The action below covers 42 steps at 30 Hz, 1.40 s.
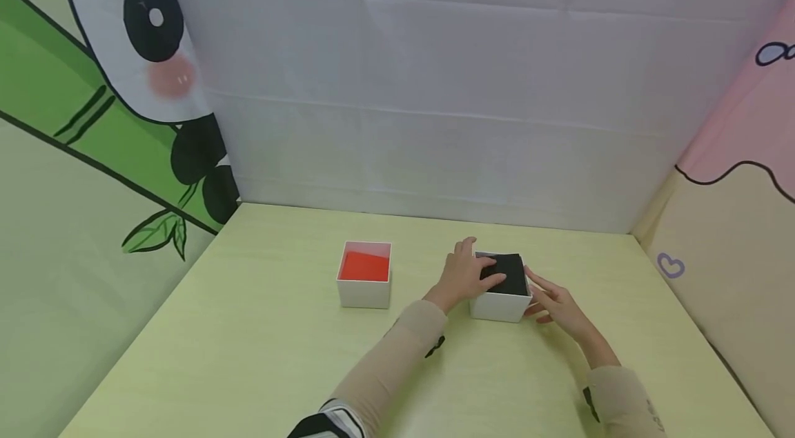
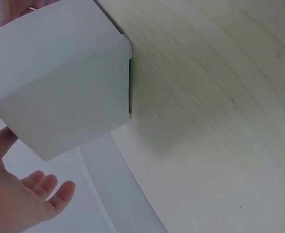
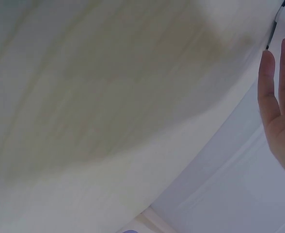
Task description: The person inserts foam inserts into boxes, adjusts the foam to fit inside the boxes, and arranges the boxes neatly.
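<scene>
A white box (image 1: 499, 308) stands right of the table's middle, with a flat black piece (image 1: 511, 274) at its top; whether that is cloth or card I cannot tell. My left hand (image 1: 461, 275) is at the box's left side, its thumb and a finger over the black piece and other fingers stretched past the back. In the left wrist view, the box's plain sides (image 2: 65, 82) hide part of the hands. My right hand (image 1: 559, 305) rests its fairly straight fingers along the box's right side. The right wrist view shows only some fingers (image 3: 266, 87) and part of the palm.
To the left stands a second white box (image 1: 364, 294), open at the top, with a flat red piece (image 1: 365, 267) inside. Both boxes are on a pale yellow wood-grain table (image 1: 236, 327). A white sheet (image 1: 435, 107) hangs behind it, and printed cartoon panels flank both sides.
</scene>
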Each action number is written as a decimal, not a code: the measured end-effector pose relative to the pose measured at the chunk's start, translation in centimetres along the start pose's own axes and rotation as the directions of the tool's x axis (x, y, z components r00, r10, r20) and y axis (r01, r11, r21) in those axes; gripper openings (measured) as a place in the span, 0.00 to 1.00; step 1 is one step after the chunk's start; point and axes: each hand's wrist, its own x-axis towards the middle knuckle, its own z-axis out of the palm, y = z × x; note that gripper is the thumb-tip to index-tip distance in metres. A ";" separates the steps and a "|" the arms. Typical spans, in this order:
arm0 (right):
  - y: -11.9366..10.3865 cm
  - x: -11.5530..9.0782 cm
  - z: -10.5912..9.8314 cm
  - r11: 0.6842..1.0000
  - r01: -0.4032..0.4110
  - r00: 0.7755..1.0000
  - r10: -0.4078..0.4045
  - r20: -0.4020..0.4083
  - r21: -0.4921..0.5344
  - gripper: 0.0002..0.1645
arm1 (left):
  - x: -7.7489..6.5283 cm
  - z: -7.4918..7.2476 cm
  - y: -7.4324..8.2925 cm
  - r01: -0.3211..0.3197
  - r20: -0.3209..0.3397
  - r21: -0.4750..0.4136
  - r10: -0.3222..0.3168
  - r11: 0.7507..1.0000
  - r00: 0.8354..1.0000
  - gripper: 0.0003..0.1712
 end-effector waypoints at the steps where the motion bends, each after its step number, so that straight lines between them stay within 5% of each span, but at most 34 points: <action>1: 0.0 0.0 0.0 1.000 -0.005 1.000 0.005 -0.003 -0.003 0.31 | 0.0 0.1 0.0 -0.012 0.004 -0.008 0.012 1.000 1.000 0.28; 6: 0.1 0.1 0.2 1.000 -0.012 1.000 0.012 -0.001 0.001 0.31 | 0.1 0.4 0.3 -0.029 0.079 -0.036 0.031 0.999 0.996 0.35; 14: -0.3 -0.2 0.3 1.000 0.004 1.000 -0.004 0.001 0.004 0.31 | 0.4 0.8 0.7 0.020 0.148 0.009 -0.021 1.000 0.989 0.38; 20: -0.4 -0.1 0.3 1.000 0.000 1.000 0.000 -0.006 0.013 0.31 | 0.3 0.6 0.9 0.028 0.160 0.017 -0.031 0.999 0.987 0.39; 25: -0.2 -0.2 0.4 1.000 0.011 1.000 -0.011 -0.003 0.004 0.31 | 0.0 0.6 1.1 -0.081 0.137 0.049 0.073 0.995 0.988 0.34; 30: -0.2 -0.3 0.3 1.000 0.013 1.000 -0.013 0.005 0.008 0.30 | 0.0 0.7 1.4 -0.211 0.128 0.080 0.200 0.974 0.971 0.28; 42: -0.3 -0.3 0.2 1.000 0.014 1.000 -0.014 0.001 0.018 0.30 | 0.5 0.5 2.1 -0.177 0.264 0.207 0.120 0.962 0.957 0.30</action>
